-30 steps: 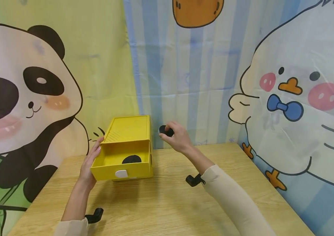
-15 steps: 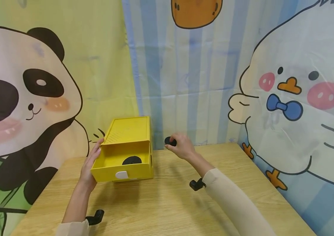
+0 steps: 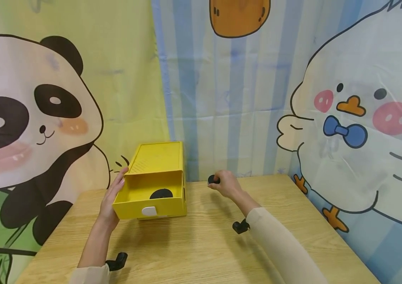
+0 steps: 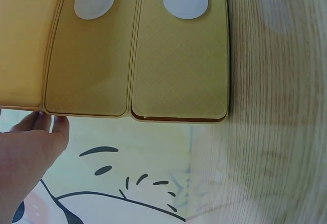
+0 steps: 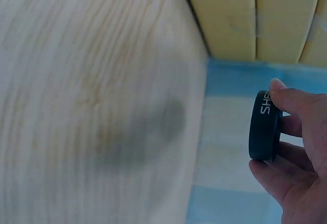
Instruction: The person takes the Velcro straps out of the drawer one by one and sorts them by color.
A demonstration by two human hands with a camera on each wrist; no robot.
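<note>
Holding a black disc [image 3: 212, 180] between thumb and fingertips, the person's right grip [image 3: 227, 184] is raised above the bench [image 3: 194, 246], to the right of a yellow cabinet [image 3: 158, 156] and apart from it. The right wrist view shows that disc standing on edge in the pinch, its rim turned toward the camera (white letters run along it, partly hidden by the thumb), while a soft shadow lies on the wood. The left grip [image 3: 110, 203] is relaxed, its fingers laid fairly straight against the left side of the cabinet, by the pulled-out top drawer [image 3: 170, 206]. A white tab [image 3: 149, 211] sits on that drawer's front, and inside, toward the right and close behind the front wall, lies a second black disc [image 3: 161, 193], partly hidden by that wall. Two lower drawer fronts [image 4: 180, 66], each with a white tab of its own, show in the left wrist view. Both arms wear pale sleeves [image 3: 282, 242], and a black bracket [image 3: 117, 262] juts from each wrist. Behind the bench hangs a printed curtain [image 3: 218, 86] with a panda on the left and a bow-tied chick on the right.
</note>
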